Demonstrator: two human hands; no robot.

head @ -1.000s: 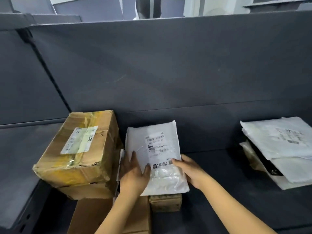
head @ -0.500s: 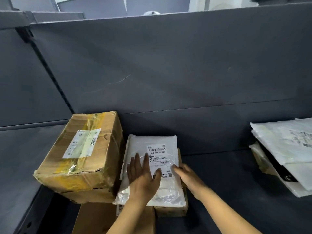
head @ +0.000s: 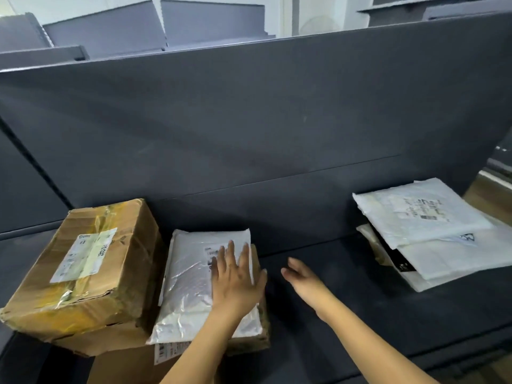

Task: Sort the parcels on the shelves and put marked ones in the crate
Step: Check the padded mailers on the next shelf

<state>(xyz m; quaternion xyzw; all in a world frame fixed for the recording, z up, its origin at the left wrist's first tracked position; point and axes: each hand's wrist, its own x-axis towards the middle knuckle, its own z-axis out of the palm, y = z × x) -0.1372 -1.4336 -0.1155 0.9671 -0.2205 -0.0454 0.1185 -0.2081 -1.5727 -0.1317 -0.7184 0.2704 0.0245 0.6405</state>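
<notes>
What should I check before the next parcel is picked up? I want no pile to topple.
1. White mailer lies flat on the small brown box: ok.
2. Left hand rests open on the mailer, no grip on it: ok.
3. Right hand free, open above the shelf: ok.
4. Large taped box sits tilted on the cartons beneath: not ok.
5. Stack of white bags on the right lies untouched and flat: ok.
6. Crate for marked parcels in view: cannot tell.
</notes>
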